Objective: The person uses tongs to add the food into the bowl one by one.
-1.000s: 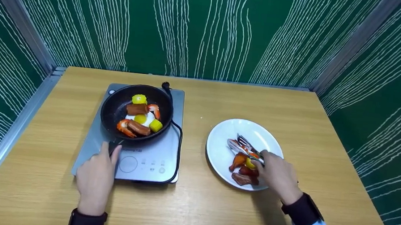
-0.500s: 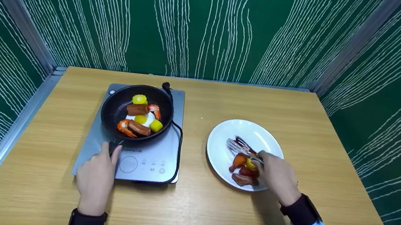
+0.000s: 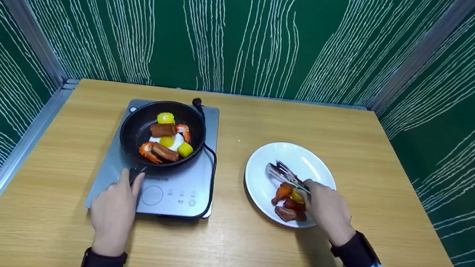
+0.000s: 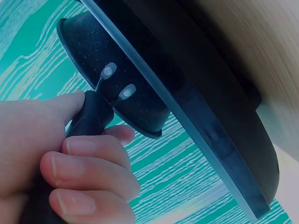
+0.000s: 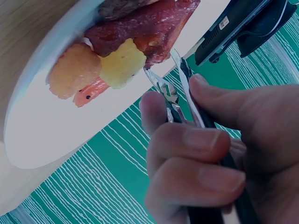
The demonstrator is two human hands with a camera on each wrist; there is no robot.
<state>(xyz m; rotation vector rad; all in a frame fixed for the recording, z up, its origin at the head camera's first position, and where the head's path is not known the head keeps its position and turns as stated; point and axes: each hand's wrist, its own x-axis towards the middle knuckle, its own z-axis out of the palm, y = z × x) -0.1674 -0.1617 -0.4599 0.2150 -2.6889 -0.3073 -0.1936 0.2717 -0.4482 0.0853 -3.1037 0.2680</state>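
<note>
My left hand [image 3: 112,213] grips the black handle [image 4: 91,114] of a frying pan [image 3: 132,141] on the induction cooker. The pan holds a fried egg [image 3: 166,141], shrimp [image 3: 148,150], corn pieces [image 3: 185,149] and brown meat pieces [image 3: 162,130]. At the right, my right hand [image 3: 329,210] holds metal tongs [image 3: 291,177], their ends close together over the white plate [image 3: 257,184]. Near them lie a drumstick [image 3: 283,192], a yellow corn piece [image 3: 297,195] and dark-red meat [image 3: 289,214]. I cannot tell whether the tongs pinch any food.
Under the pan, the silver induction cooker [image 3: 198,190] stands on the left of the wooden table [image 3: 227,253]. Its black cord [image 3: 213,170] runs down the right side. Green panels [image 3: 259,36] with white wavy lines enclose the back and sides.
The tongs' ends have drawn together and shifted slightly left over the plate. Orange-red food seen by them earlier shows less now. The left hand and pan stay still.
</note>
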